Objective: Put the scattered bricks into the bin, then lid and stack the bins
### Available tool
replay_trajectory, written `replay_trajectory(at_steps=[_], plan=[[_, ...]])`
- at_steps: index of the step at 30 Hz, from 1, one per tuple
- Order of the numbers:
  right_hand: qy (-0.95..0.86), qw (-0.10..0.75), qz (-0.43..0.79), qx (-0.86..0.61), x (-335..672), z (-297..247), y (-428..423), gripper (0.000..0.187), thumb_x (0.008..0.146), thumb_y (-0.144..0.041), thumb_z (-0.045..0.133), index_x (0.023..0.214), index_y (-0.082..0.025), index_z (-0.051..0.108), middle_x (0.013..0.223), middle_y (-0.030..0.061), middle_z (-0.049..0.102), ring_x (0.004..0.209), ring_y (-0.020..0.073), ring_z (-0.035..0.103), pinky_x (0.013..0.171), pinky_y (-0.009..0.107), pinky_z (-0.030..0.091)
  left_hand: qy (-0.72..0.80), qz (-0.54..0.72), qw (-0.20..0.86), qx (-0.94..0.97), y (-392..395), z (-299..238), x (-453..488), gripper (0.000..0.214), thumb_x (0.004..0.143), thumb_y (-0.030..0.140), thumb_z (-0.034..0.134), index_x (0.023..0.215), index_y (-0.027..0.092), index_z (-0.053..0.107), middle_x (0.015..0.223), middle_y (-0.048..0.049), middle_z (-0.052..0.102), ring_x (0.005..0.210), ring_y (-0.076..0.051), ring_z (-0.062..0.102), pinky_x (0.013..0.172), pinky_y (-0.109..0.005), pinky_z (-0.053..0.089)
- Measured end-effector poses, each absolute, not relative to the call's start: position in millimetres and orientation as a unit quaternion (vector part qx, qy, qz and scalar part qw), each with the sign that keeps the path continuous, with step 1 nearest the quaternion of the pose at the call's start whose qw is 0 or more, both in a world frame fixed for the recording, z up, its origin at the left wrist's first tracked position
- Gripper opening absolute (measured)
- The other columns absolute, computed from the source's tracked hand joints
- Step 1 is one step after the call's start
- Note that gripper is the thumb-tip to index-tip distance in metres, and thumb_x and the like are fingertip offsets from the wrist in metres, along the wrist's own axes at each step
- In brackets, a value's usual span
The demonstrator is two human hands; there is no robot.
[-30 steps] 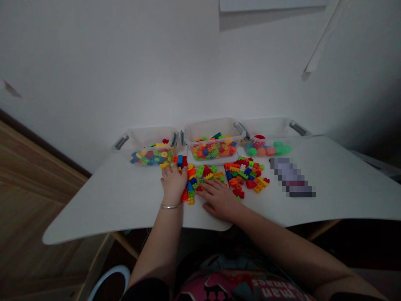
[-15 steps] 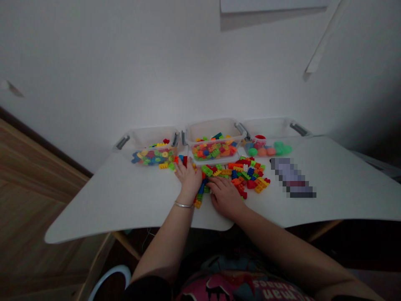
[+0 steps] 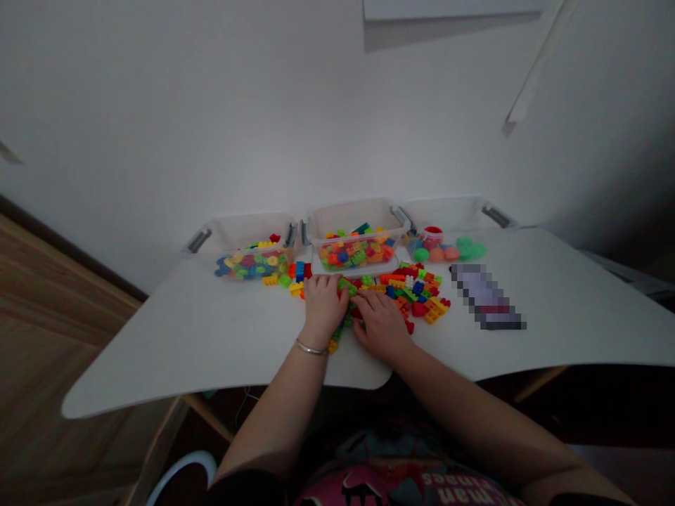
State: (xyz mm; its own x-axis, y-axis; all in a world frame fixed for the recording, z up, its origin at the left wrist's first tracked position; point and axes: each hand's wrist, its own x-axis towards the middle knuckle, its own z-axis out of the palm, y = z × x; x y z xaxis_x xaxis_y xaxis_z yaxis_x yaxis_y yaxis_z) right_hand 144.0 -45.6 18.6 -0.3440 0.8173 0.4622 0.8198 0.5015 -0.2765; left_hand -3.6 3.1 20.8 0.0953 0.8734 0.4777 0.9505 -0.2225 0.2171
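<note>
A loose pile of colourful toy bricks (image 3: 416, 292) lies on the white table (image 3: 211, 337) in front of three clear bins. My left hand (image 3: 323, 306) lies palm down on the left part of the pile, fingers laid over the bricks, a bracelet on its wrist. My right hand (image 3: 382, 323) rests palm down beside it, fingers over bricks too. The two hands almost touch, with bricks bunched between and under them. Neither hand lifts a brick.
At the table's back stand a left bin (image 3: 247, 235) of flat round pieces, a middle bin (image 3: 358, 218) of bricks and a right bin (image 3: 448, 214) with balls. A few stray bricks (image 3: 287, 281) lie left of my hands. A blurred-out object (image 3: 488, 306) lies to the right.
Both hands slid toward each other and slightly away from me, pushing the spread bricks into a tighter pile. A few bricks stayed behind to the left.
</note>
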Motion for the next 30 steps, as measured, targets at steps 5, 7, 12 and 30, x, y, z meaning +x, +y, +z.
replay_trajectory(at_steps=[5,7,12,30], plan=[[-0.789,0.274,0.017,-0.550,145,24,-31,0.047,0.086,-0.030,0.055,0.130,-0.015,0.054,0.125,0.0154,0.062,0.113,0.0314,0.055,0.098,0.047,0.043,-0.614,-0.247,0.072,-0.746,6,19,-6,0.033,0.089,0.041,0.055,0.110,0.018,0.066,0.102,-0.0105,0.068,0.107,-0.029,0.051,0.103,-0.047,0.035],[-0.785,0.258,0.022,-0.563,146,25,-23,0.048,0.086,-0.035,0.056,0.129,-0.013,0.056,0.121,0.0160,0.064,0.111,0.0321,0.056,0.096,0.047,0.044,-0.606,-0.244,0.065,-0.755,6,20,-7,0.033,0.088,0.042,0.057,0.109,0.018,0.066,0.102,-0.0098,0.068,0.106,-0.029,0.052,0.100,-0.045,0.037],[-0.792,0.259,0.035,-0.551,152,25,-9,0.036,0.086,-0.031,0.057,0.118,-0.015,0.064,0.112,0.0130,0.068,0.107,0.0298,0.058,0.095,0.045,0.045,-0.563,-0.261,0.040,-0.783,6,22,-7,0.030,0.089,0.040,0.058,0.108,0.018,0.065,0.101,-0.0082,0.067,0.105,-0.025,0.053,0.096,-0.039,0.041],[-0.565,0.617,0.174,-0.519,178,52,10,0.035,0.079,-0.042,0.061,0.104,-0.019,0.063,0.100,0.0069,0.066,0.082,0.0183,0.061,0.072,0.033,0.052,-0.568,-0.231,0.061,-0.787,1,24,4,0.022,0.091,0.029,0.049,0.103,0.020,0.065,0.101,-0.0088,0.064,0.101,-0.025,0.055,0.093,-0.042,0.040]])
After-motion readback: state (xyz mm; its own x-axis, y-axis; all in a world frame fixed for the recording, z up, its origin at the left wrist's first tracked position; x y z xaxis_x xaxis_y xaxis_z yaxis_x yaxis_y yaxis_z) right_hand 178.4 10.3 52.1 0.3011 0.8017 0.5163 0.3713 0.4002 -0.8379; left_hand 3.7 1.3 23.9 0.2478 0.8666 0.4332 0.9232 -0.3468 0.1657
